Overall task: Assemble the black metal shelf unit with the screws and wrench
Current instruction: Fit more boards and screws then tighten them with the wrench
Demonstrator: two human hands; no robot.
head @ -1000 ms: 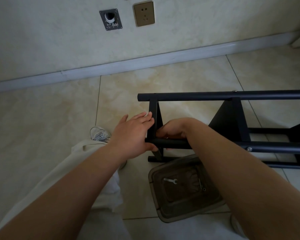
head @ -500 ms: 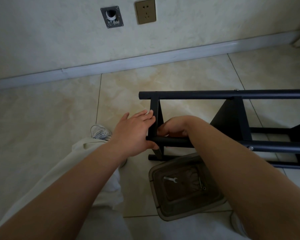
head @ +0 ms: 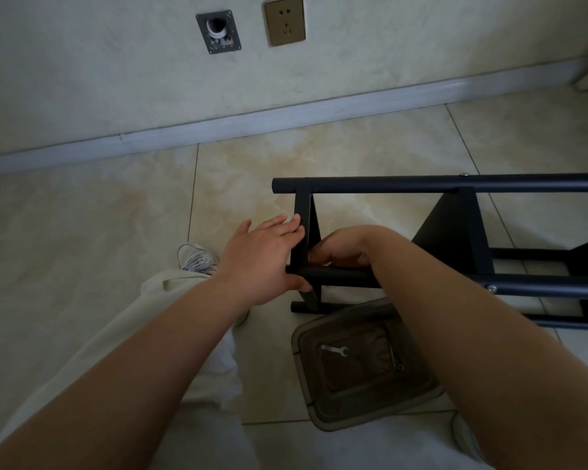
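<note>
The black metal shelf unit [head: 455, 184] lies on its side on the tiled floor, its tubes running off to the right. My left hand [head: 262, 262] presses flat against the outer face of the end upright [head: 302, 212], fingers straight, thumb under the end of the near tube [head: 340, 274]. My right hand [head: 347, 247] reaches over that tube inside the frame. Its fingers are curled at the joint with the upright, and what they hold is hidden. A small silver wrench [head: 335, 351] lies in a brown plastic tray [head: 306, 385] below the frame.
A thin metal key with a small part [head: 396, 359] lies at the tray's right side. My light trouser leg [head: 170, 300] and a white shoe [head: 197, 259] are left of the frame. The wall with a skirting board [head: 286, 117] and a socket [head: 285, 20] stands beyond.
Both hands stay at the same corner joint of the frame. Only the view has shifted slightly.
</note>
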